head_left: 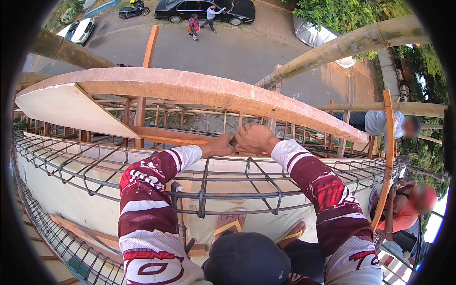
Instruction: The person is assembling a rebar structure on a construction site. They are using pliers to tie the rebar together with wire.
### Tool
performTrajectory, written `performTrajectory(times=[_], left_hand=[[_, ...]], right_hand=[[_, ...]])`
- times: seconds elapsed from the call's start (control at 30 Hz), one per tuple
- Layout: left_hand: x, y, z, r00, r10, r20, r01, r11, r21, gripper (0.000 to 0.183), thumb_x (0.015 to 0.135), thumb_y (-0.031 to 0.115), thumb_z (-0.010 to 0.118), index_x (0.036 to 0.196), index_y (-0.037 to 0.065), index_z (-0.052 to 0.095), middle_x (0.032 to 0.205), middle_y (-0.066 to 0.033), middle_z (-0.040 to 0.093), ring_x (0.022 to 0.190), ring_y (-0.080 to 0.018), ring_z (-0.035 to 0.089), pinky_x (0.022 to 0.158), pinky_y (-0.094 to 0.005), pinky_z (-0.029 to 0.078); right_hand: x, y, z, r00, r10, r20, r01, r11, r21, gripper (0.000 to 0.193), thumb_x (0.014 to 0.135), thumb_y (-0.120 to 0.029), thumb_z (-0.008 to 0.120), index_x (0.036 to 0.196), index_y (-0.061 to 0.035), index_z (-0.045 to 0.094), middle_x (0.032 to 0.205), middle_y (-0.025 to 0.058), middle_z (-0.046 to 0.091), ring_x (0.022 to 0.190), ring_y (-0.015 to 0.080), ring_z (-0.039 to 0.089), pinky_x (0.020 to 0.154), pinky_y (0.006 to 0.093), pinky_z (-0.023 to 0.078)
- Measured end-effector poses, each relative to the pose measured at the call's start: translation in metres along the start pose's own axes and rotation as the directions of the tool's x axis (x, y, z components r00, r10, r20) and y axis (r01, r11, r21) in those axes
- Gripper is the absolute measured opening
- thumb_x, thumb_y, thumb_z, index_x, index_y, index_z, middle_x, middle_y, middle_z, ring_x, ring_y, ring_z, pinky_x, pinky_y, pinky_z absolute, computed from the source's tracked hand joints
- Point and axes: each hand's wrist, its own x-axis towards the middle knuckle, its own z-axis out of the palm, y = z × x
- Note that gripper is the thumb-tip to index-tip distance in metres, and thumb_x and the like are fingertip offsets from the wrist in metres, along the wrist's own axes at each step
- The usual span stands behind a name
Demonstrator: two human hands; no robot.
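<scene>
Both arms reach out over a rebar cage (202, 195) to the inner side of a long wooden beam (190, 84). My left hand (219, 145) is closed, its fingers bent toward the right hand. Beside it, slightly higher, my right hand (256, 137) is closed too, with knuckles up. A small dark piece (232, 141) shows between the hands; its kind is hidden by the fingers. Just beyond the left hand lies an orange-brown wooden strip (175, 138). A pale plywood panel (71, 107) leans under the beam at the left.
Bamboo poles (351, 45) cross the upper corners. At the right, an upright wooden strip (388, 156) stands near a person in a red helmet (422, 197) and another in a grey shirt (380, 124). My sandalled feet (230, 223) stand on pale boards. Far below runs a street (237, 52).
</scene>
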Motion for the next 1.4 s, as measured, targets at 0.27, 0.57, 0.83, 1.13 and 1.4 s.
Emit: performTrajectory(times=[0.27,0.57,0.83,1.13,1.4], left_hand=[[0.002,-0.006,0.019,0.991,0.014,-0.132,0.005,0.990,0.141,0.037,0.078,0.033,0.078,0.090,0.000,0.067,0.086,-0.0187,0.071,0.083,-0.0353,0.068,0.079,-0.0442,0.052],[0.018,-0.026,0.003,0.998,-0.018,0.053,0.023,0.996,-0.090,0.025,0.079,0.019,0.075,0.083,-0.003,0.063,0.078,-0.0133,0.068,0.074,-0.0137,0.056,0.070,-0.0381,0.050],[0.000,-0.001,0.012,0.989,-0.059,-0.132,0.068,0.996,0.064,0.032,0.081,0.026,0.076,0.098,0.000,0.068,0.081,-0.0096,0.068,0.078,-0.0163,0.062,0.073,-0.0371,0.049],[0.014,-0.018,0.003,0.996,-0.087,-0.001,0.086,0.982,-0.170,0.027,0.083,0.021,0.075,0.089,-0.005,0.065,0.074,-0.0094,0.066,0.060,-0.0136,0.059,0.048,-0.0312,0.045],[0.001,-0.002,0.001,0.999,0.027,-0.042,-0.025,0.999,0.039,0.030,0.081,0.025,0.072,0.092,-0.002,0.064,0.080,-0.0118,0.067,0.076,-0.0251,0.064,0.071,-0.0408,0.050]], right_hand=[[0.025,0.001,-0.039,0.845,0.277,0.457,-0.456,0.819,0.348,0.037,0.098,-0.036,0.054,0.095,-0.0051,0.075,0.099,0.0171,0.074,0.095,0.0336,0.072,0.085,0.0472,0.054],[0.001,-0.009,-0.014,0.981,-0.129,-0.142,0.070,0.930,-0.360,0.040,0.093,-0.035,0.057,0.106,0.0000,0.071,0.094,0.0114,0.070,0.091,0.0263,0.064,0.091,0.0499,0.048],[0.037,0.013,-0.038,0.883,0.075,0.464,-0.160,0.976,0.146,0.041,0.098,-0.043,0.053,0.101,-0.0075,0.074,0.105,0.0151,0.074,0.103,0.0337,0.070,0.091,0.0473,0.051],[0.013,-0.004,-0.014,0.994,-0.011,-0.110,-0.003,0.992,-0.123,0.042,0.096,-0.034,0.057,0.120,-0.0005,0.064,0.095,0.0145,0.065,0.098,0.0294,0.062,0.093,0.0407,0.043],[0.018,0.012,-0.018,0.953,-0.018,0.303,-0.007,0.997,0.080,0.045,0.102,-0.037,0.048,0.115,0.0013,0.067,0.101,0.0198,0.070,0.097,0.0363,0.069,0.084,0.0478,0.053]])
